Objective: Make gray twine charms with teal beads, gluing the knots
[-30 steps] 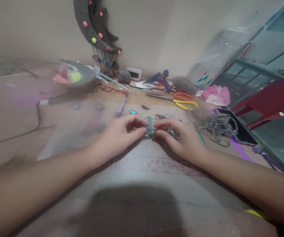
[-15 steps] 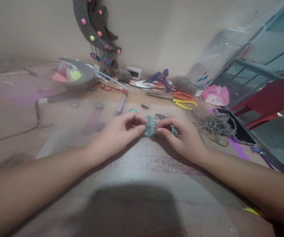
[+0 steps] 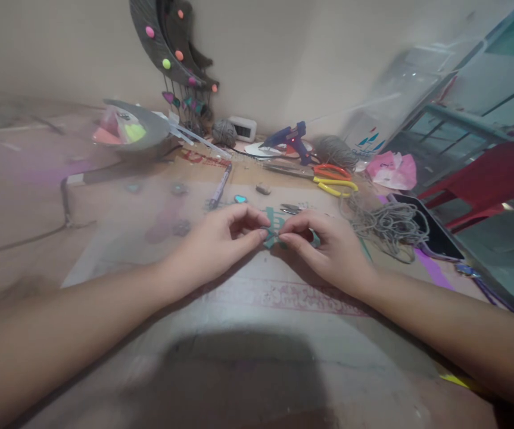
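Pinching is being done by the left hand (image 3: 223, 245), a small dark piece (image 3: 265, 227) being held between thumb and finger in its nearly closed grip, over the middle of the tabletop (image 3: 145, 375). The right hand (image 3: 330, 247) is being held just beside it, fingertips brought close together; whether anything is being gripped there cannot be told. Beyond, a blue heart (image 3: 240, 198), a pen (image 3: 220, 187) and scissors (image 3: 332, 173) are being supported by the tabletop.
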A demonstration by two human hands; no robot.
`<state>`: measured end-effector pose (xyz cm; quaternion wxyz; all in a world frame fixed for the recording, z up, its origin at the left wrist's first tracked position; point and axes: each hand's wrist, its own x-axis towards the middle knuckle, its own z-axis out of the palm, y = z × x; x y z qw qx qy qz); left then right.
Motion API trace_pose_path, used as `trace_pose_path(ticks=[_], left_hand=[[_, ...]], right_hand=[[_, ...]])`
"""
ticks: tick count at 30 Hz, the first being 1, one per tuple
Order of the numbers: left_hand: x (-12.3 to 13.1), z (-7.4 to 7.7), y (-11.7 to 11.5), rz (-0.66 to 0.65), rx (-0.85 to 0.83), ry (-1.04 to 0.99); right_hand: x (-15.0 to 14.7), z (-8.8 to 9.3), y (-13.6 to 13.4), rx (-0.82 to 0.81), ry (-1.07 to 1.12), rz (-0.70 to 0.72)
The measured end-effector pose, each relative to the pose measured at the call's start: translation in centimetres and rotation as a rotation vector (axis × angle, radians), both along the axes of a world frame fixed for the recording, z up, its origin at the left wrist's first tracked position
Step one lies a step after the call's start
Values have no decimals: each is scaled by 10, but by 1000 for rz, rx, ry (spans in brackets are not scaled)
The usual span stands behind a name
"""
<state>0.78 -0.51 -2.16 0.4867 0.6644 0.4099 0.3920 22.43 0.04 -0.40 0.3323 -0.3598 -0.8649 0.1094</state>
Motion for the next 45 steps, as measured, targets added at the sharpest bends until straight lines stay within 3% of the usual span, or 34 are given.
trace_pose_path(ticks=[13, 45], left_hand=[[0, -3, 0, -42, -61, -116], [5, 11, -9, -42, 92, 65]], right_hand=[[-1, 0, -2, -53, 12, -35], [-5, 1, -8, -40, 41, 21]])
